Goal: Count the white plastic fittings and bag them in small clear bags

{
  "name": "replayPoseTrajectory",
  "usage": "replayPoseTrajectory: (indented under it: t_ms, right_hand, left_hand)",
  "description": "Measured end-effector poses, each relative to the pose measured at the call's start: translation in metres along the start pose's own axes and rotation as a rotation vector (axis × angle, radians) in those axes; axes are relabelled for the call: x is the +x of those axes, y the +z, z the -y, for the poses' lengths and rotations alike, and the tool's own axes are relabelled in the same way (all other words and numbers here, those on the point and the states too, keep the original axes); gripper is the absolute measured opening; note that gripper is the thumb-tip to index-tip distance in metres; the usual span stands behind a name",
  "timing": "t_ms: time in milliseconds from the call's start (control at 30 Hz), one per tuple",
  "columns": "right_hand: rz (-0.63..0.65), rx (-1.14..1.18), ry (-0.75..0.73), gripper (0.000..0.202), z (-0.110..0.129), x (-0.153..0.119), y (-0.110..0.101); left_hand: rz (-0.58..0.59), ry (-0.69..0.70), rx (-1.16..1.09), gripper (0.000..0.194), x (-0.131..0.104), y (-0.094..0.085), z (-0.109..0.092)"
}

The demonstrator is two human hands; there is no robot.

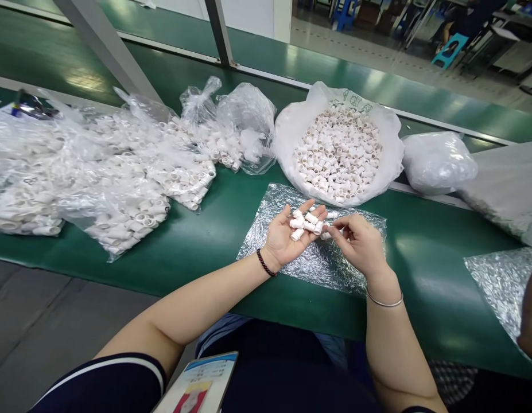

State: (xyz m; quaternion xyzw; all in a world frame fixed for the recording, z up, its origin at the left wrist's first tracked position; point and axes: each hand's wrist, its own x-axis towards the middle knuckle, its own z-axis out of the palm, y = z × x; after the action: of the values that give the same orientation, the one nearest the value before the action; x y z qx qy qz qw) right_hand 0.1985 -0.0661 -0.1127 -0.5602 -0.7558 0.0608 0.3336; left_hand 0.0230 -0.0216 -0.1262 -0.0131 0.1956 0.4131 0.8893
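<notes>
The left hand (pixel 287 241) is turned palm up, its grip apart and slightly cupped, with a small heap of short white plastic tube fittings (pixel 311 218) lying across the palm and fingers. Just beside it is the right hand (pixel 362 244), palm down, thumb and fingertips drawn close together at a white fitting by the edge of the heap — whether this grip is clamped on that piece, I cannot tell.

Both hands are over a crinkled, clear plastic sheet (pixel 334 269) spread on the glossy green worktop (pixel 231 212). A dark beaded bracelet (pixel 266 263) circles the left wrist, and a thin silver-coloured bangle (pixel 384 301) the right.

Just beyond the hands stands a round container lined with a whitish plastic bag (pixel 287 137), filled with many more of the same white fittings. To the left, several clear plastic bags packed with white fittings (pixel 132 212) lie pressed against one another. To the right of the round container sits a bunched, whitish translucent plastic bag (pixel 440 160).

Farther right, a second crinkled, clear plastic sheet (pixel 502 281) lies on the worktop — part of another person's arm (pixel 530 315) shows at its edge.
</notes>
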Motion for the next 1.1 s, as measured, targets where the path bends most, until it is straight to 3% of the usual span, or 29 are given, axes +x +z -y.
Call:
replayPoseTrajectory:
  t_ms: [167,333,500,633,767,900,1100]
  right_hand:
    - [0.054,0.004,-0.021,0.013,0.007,-0.001,0.014]
    - [0.045,-0.017,-0.006,0.015,0.007,-0.003,0.020]
    - [0.042,-0.057,-0.025,0.017,0.006,-0.003,0.022]
    - [0.008,-0.025,-0.015,0.019,0.003,-0.002,0.024]
    - [-0.176,0.032,0.016,0.025,-0.004,-0.001,0.030]
    - [-0.298,0.099,0.132,0.028,-0.012,-0.001,0.038]
    - [-0.294,0.145,0.198,0.032,-0.020,-0.003,0.048]
  left_hand:
    - [0.023,0.015,0.048,0.053,-0.001,0.000,0.000]
    - [0.064,0.037,0.126,0.081,0.000,-0.002,0.001]
    - [0.044,0.059,0.150,0.088,0.003,-0.005,0.002]
    - [0.016,0.068,0.130,0.075,0.004,-0.006,0.000]
    - [-0.038,0.097,0.028,0.045,0.006,-0.006,-0.002]
    - [-0.064,0.159,0.014,0.049,0.009,-0.007,-0.005]
    - [-0.156,0.348,0.147,0.057,0.016,-0.011,-0.008]
